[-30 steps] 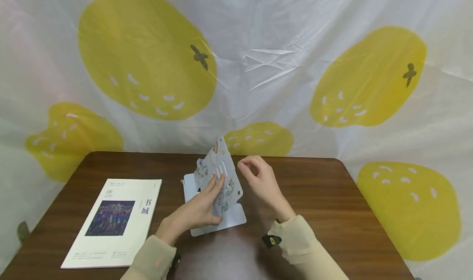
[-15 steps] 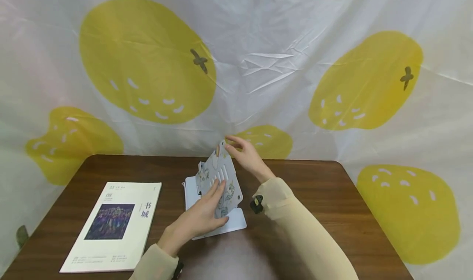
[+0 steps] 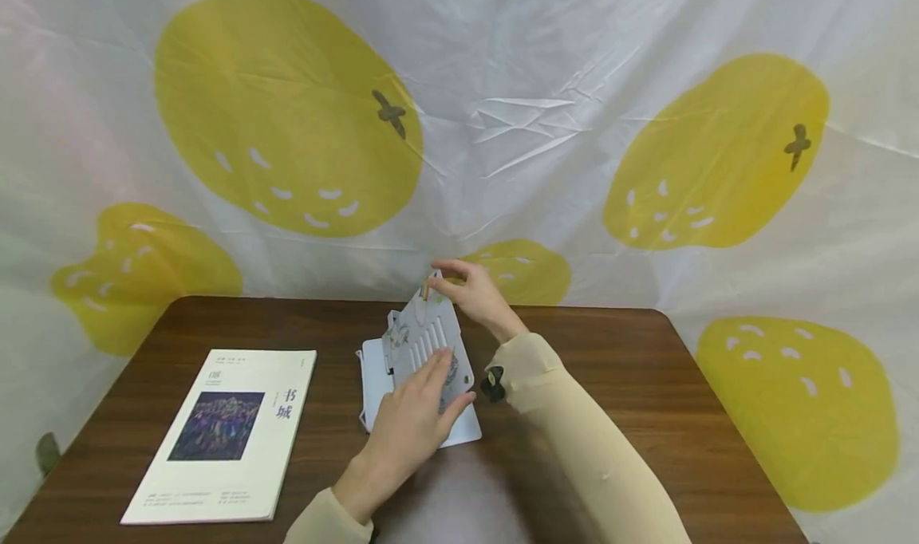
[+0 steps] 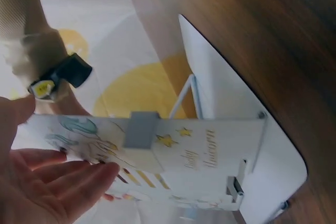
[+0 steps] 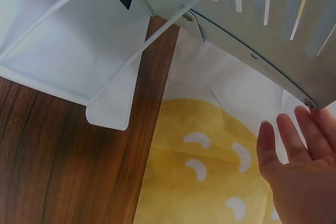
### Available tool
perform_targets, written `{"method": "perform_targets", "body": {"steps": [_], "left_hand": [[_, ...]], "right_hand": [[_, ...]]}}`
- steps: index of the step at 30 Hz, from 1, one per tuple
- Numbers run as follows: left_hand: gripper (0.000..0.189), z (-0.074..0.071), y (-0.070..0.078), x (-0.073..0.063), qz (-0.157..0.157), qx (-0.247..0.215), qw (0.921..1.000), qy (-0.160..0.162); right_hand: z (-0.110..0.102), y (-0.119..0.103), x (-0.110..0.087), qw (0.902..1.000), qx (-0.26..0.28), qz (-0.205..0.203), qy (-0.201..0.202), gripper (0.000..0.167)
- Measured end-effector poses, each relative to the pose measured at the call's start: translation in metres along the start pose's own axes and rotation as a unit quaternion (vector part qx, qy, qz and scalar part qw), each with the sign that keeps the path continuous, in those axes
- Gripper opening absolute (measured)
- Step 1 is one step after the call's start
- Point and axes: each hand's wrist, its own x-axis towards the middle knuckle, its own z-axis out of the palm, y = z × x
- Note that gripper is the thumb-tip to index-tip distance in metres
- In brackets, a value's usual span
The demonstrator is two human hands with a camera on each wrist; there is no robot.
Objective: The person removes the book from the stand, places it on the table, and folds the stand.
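A white folding book stand (image 3: 429,333) with a unicorn print and slots stands on the table, its panel raised and tilted above a flat base (image 3: 376,376). My left hand (image 3: 412,412) lies along the panel's front with fingers fairly straight and thumb spread towards the lower right edge. In the left wrist view, those fingers (image 4: 86,182) are by the printed face. My right hand (image 3: 475,295) pinches the panel's top corner, thumb in front and fingers behind. In the right wrist view, its fingers (image 5: 294,140) reach the corner from behind; the thumb is hidden there.
A white paperback (image 3: 222,436) with a dark picture on its cover lies left of the stand on the brown wooden table (image 3: 596,400). Behind the table hangs a white curtain (image 3: 517,153) with yellow fruit shapes. A thin wire support (image 5: 152,38) shows behind the panel.
My right hand has moved up and left from beside the panel to its top corner and now pinches it. My left hand has slid slightly right across the panel.
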Motion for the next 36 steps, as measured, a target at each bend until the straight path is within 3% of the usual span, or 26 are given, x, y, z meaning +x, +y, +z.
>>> {"method": "perform_targets", "body": {"steps": [4,7,15,21,25,36], "left_hand": [[0.052,0.001,0.006,-0.003,0.026,0.012,0.9982,0.053],[0.048,0.003,0.012,-0.003,0.033,0.016,0.9969,0.07],[0.049,0.013,0.021,-0.004,0.069,0.06,0.9935,0.067],[0.049,0.009,0.02,-0.006,0.071,0.059,0.9934,0.067],[0.048,0.006,0.022,-0.007,0.072,0.053,0.9938,0.066],[0.048,-0.009,0.019,-0.011,0.024,0.072,0.9965,0.034]], "right_hand": [[0.001,0.0,0.0,0.9996,0.027,0.002,-0.006,0.042],[-0.001,0.001,-0.001,0.9989,0.046,0.004,-0.005,0.042],[-0.011,0.012,-0.012,0.9969,0.071,0.016,0.029,0.038],[-0.012,0.014,-0.015,0.995,0.079,-0.015,0.058,0.036],[-0.014,0.014,-0.021,0.9939,0.072,-0.006,0.084,0.035],[-0.016,0.009,-0.029,0.9897,0.008,0.04,0.137,0.033]]}}
